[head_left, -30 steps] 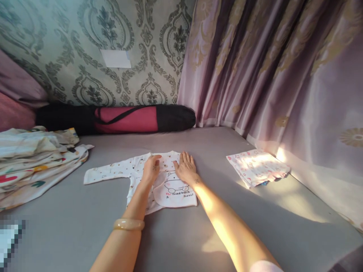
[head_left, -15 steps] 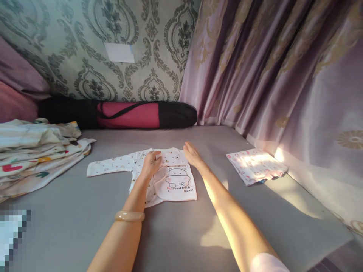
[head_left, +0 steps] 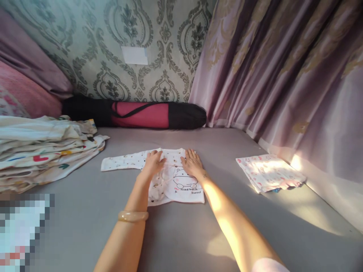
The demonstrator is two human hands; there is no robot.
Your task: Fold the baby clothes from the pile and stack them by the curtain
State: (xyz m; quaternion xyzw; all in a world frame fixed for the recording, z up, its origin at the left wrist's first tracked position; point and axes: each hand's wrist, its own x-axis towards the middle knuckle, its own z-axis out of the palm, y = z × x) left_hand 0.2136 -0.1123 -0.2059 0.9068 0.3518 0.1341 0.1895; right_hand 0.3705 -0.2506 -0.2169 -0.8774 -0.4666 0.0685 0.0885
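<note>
A small white baby shirt with a cartoon animal and lettering on its front lies on the grey bed. One sleeve stretches out to the left; the other does not show sticking out on the right and seems folded in. My right hand lies flat on the shirt's upper right part, fingers stretched out. On the upper left part, by the shoulder, rests my left hand, its thumb apart from its fingers and nothing gripped in it. A bangle circles my left forearm.
A folded patterned cloth lies to the right, near the curtain. Rumpled printed fabric is heaped at the left. Against the wall rests a long black and red bag. A blurred-out object shows at lower left.
My right hand has come from the shirt's right edge onto its upper right part and now lies flat. My left hand stays near the left shoulder. The view has shifted slightly left.
</note>
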